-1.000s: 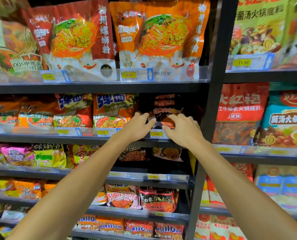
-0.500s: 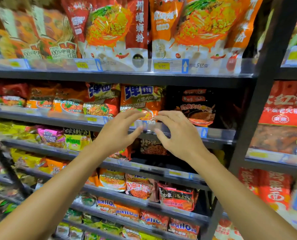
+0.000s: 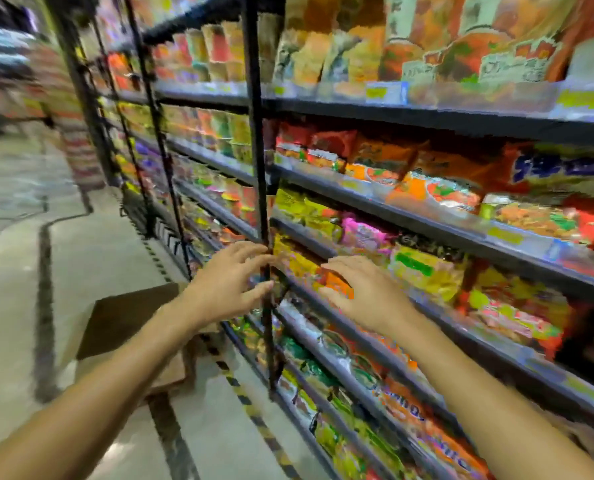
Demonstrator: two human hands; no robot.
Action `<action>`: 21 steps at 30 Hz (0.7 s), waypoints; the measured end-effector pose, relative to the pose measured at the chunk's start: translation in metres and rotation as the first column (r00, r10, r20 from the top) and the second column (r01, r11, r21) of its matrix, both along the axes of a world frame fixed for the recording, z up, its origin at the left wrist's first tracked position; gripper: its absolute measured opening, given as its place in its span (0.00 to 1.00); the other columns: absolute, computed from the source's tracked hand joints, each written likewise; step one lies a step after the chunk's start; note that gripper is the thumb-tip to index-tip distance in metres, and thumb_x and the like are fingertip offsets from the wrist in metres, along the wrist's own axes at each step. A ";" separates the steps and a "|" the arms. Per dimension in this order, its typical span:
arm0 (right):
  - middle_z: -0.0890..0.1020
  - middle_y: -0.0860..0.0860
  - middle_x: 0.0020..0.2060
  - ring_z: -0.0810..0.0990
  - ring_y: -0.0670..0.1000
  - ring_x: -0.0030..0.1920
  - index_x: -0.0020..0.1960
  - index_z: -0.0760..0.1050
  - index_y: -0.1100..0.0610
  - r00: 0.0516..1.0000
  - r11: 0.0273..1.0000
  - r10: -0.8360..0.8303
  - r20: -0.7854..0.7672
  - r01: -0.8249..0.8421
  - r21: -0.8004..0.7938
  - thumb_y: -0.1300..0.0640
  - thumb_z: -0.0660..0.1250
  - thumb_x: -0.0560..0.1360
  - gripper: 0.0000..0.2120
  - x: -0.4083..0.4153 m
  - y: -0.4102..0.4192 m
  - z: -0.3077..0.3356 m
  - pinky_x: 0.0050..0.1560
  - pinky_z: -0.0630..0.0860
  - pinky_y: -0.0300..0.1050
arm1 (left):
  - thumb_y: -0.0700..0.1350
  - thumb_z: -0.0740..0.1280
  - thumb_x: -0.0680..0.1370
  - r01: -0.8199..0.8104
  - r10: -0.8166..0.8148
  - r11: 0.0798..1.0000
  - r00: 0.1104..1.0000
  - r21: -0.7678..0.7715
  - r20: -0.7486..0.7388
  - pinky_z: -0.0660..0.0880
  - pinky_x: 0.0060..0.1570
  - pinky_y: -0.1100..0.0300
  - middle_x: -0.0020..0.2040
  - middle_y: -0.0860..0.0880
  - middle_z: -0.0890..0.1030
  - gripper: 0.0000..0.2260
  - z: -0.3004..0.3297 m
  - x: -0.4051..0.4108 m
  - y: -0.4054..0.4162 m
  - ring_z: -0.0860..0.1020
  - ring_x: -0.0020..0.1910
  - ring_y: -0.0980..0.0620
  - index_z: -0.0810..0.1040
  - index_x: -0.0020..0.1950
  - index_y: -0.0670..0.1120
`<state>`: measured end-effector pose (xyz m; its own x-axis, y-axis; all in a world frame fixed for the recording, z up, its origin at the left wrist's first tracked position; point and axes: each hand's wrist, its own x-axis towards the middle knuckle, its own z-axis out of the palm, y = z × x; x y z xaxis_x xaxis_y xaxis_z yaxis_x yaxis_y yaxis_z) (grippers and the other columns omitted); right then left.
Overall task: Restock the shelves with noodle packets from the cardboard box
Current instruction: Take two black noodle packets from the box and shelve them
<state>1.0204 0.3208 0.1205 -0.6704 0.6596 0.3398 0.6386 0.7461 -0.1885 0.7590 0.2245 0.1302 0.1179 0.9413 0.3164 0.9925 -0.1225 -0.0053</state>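
Note:
The picture is blurred by motion. My left hand [image 3: 231, 282] hovers with fingers spread in front of a black shelf upright [image 3: 259, 168], holding nothing. My right hand [image 3: 361, 292] is spread too and empty, close to yellow and orange noodle packets [image 3: 300, 258] on a low shelf. An open brown cardboard box [image 3: 126, 317] stands on the floor below my left forearm; its contents are hidden. Rows of noodle packets [image 3: 437, 192] fill the shelves [image 3: 427, 220] on the right.
A pale tiled aisle floor [image 3: 22, 271] with dark lines stretches to the left. Yellow-black hazard tape [image 3: 240, 393] runs along the shelf base. Cup noodles [image 3: 219, 129] fill the further shelving bay. More stacked goods stand blurred at the far left.
The view has swung left and down, from the black packets on the middle shelf to the aisle and the box. Both hands have left that shelf and dropped lower, still empty.

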 end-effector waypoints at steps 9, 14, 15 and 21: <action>0.70 0.47 0.73 0.64 0.51 0.75 0.74 0.69 0.48 0.959 0.957 0.255 0.120 -0.233 -0.171 0.30 0.51 0.78 0.33 -0.237 0.028 -0.066 0.75 0.62 0.52 | 0.73 0.45 0.75 -0.441 0.457 0.877 0.888 -0.189 0.048 0.55 0.77 0.49 0.79 0.54 0.60 0.36 -0.076 -0.219 -0.078 0.54 0.79 0.49 0.66 0.76 0.56; 0.67 0.46 0.75 0.61 0.50 0.76 0.76 0.66 0.47 0.921 0.922 0.349 0.172 -0.306 -0.236 0.28 0.47 0.77 0.36 -0.349 0.062 -0.113 0.75 0.62 0.53 | 0.69 0.50 0.77 -0.558 0.616 0.761 0.782 -0.332 0.098 0.52 0.76 0.50 0.80 0.55 0.57 0.30 -0.134 -0.319 -0.097 0.52 0.79 0.51 0.63 0.77 0.58; 0.67 0.46 0.75 0.60 0.50 0.77 0.77 0.65 0.47 0.914 0.913 0.366 0.176 -0.316 -0.257 0.28 0.47 0.77 0.36 -0.370 0.071 -0.125 0.76 0.61 0.53 | 0.69 0.51 0.78 -0.574 0.641 0.735 0.762 -0.361 0.092 0.52 0.76 0.49 0.80 0.56 0.57 0.29 -0.146 -0.340 -0.098 0.52 0.79 0.51 0.63 0.77 0.59; 0.67 0.48 0.75 0.62 0.51 0.76 0.77 0.64 0.48 0.864 0.846 0.456 0.211 -0.348 -0.403 0.28 0.49 0.76 0.37 -0.515 0.133 -0.183 0.75 0.61 0.49 | 0.68 0.54 0.79 -0.641 0.740 0.633 0.665 -0.433 0.097 0.55 0.75 0.53 0.79 0.54 0.61 0.28 -0.195 -0.471 -0.070 0.56 0.78 0.52 0.63 0.77 0.58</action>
<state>0.5059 0.4540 -0.0620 -0.9325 0.3456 -0.1048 0.3603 0.8712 -0.3334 0.2882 0.1543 -0.0645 -0.6461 0.7548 -0.1131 0.7410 0.6559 0.1443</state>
